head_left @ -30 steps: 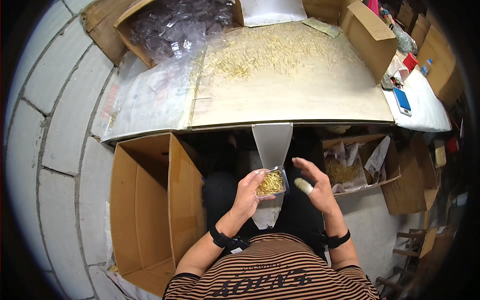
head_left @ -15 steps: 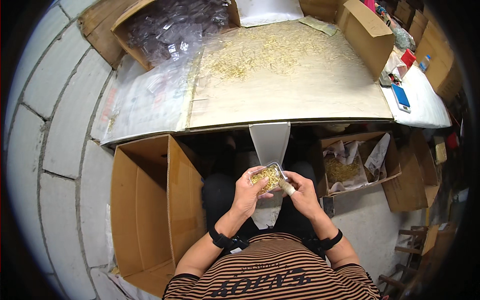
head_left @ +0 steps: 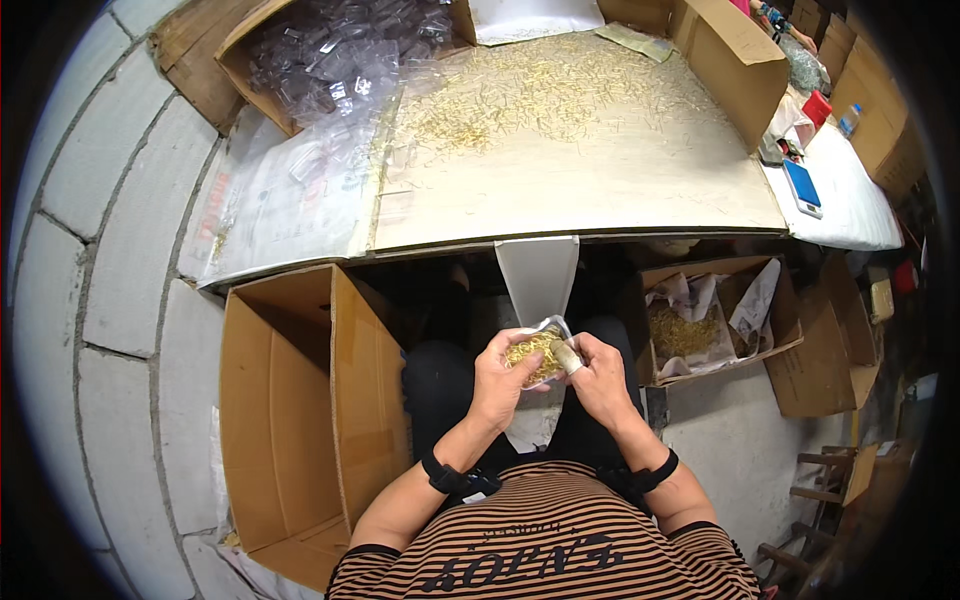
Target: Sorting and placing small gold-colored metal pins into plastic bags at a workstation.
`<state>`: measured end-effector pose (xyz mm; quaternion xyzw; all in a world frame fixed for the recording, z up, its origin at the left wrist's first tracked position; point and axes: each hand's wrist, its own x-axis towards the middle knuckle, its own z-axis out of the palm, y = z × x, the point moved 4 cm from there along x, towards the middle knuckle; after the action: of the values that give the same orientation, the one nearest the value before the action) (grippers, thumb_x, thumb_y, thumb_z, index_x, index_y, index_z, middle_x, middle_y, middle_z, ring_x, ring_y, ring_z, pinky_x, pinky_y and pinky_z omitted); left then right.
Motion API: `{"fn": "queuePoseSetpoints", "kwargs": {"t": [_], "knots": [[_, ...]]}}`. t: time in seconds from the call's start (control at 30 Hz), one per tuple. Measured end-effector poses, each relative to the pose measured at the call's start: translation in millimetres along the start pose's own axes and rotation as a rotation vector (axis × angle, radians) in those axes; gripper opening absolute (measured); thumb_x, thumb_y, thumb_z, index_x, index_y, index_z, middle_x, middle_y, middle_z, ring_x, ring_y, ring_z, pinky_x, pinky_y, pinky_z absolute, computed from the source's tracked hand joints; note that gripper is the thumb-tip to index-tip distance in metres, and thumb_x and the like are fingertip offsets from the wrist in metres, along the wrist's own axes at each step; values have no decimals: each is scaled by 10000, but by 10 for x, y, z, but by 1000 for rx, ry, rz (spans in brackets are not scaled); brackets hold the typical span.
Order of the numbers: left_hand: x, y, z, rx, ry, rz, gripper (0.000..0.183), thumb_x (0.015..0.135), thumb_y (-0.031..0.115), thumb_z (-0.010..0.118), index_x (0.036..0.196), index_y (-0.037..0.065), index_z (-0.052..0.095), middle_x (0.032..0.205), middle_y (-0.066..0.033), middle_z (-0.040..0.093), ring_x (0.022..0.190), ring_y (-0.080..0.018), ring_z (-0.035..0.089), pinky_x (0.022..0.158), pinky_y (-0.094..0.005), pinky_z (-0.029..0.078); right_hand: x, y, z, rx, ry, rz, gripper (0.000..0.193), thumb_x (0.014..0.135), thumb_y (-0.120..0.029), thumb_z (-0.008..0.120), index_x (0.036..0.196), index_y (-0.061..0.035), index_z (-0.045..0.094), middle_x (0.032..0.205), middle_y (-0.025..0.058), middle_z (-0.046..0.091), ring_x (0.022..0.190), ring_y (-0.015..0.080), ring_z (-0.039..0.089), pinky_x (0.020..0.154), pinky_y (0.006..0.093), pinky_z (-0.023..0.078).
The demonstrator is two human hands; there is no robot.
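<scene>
Now we hold a small clear plastic packet (head_left: pixel 553 324) of thin gold-coloured pieces (head_left: pixel 524 352) above our lap, just below the front edge of the pale, flat counter (head_left: pixel 560 205). Our left hand (head_left: pixel 500 382) has its fingers clamped on the packet's left side, thumb across the front. Our right hand (head_left: pixel 602 378) pinches the right edge, its thumb in a pale wrap (head_left: pixel 567 356). Nearby on the right stands a brown, open cardboard box (head_left: pixel 788 320).

Gap between left fingers (head_left: pixel 522 370) and carton (head_left: pixel 370 410)
</scene>
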<state>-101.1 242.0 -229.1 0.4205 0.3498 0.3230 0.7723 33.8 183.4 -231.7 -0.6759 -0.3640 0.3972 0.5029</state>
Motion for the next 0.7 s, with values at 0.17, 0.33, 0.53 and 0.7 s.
{"fn": "queuePoseSetpoints", "kwargs": {"t": [0.17,0.33,0.53,0.7], "knots": [[-23,4,38,39,-57,25,323,846,73,633,1139,12,510,1035,-84,591,871,-148,623,625,-271,585,58,-191,-5,-341,-31,21,375,759,-351,696,857,3,624,706,147,646,633,271,639,612,337,486],[4,-56,-55,-201,-40,-112,344,849,76,621,1165,20,495,1041,-88,588,876,-162,633,643,-287,587,64,-149,19,-297,-116,-66,577,700,-393,750,1094,-2,592,793,133,652,712,242,638,657,344,492],[3,53,-27,-284,-127,-87,306,910,163,489,1169,-1,482,1079,-113,591,897,-198,642,636,-321,591,-32,-301,-66,-223,-78,-216,707,714,-315,756,1272,3,463,1035,165,602,922,262,605,807,337,474],[44,116,-81,-313,-119,-84,304,976,219,396,1151,-12,490,1073,-127,589,893,-201,640,645,-354,588,-221,-772,-82,-778,35,-712,681,776,-257,674,1340,-2,388,1401,166,382,1318,300,346,1067,461,255]]}}
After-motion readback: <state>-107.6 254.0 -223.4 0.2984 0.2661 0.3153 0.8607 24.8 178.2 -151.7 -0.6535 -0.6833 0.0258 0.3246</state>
